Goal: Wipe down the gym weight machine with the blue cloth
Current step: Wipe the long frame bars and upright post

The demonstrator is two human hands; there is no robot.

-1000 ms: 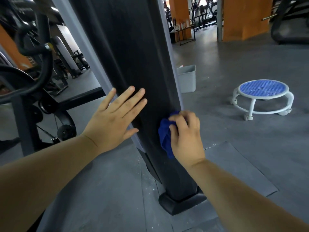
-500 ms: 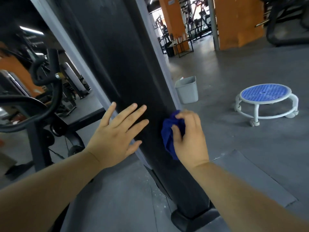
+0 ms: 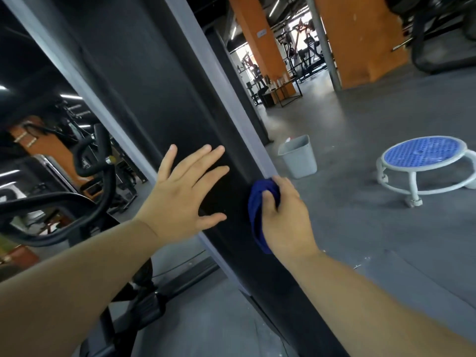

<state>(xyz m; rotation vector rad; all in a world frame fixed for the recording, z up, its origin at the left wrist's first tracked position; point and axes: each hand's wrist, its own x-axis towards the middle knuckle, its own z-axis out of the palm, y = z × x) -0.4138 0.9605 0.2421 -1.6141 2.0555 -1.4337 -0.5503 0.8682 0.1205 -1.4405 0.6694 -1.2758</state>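
The weight machine's tall black panel with grey edges runs diagonally through the middle of the view. My left hand lies flat on its black face with the fingers spread and straight. My right hand grips a bunched blue cloth and presses it against the panel's right side, just below the grey edge strip. Most of the cloth is hidden under my fingers and palm.
A grey bin stands on the dark floor right of the panel. Further right is a low white stool with a blue round top. Black machine handles and frame parts crowd the left. Orange pillars stand at the back.
My right hand with the cloth has slid upward along the panel's right side. My left hand has stayed flat on the panel. My view has tilted up, so the machine's base is out of sight.
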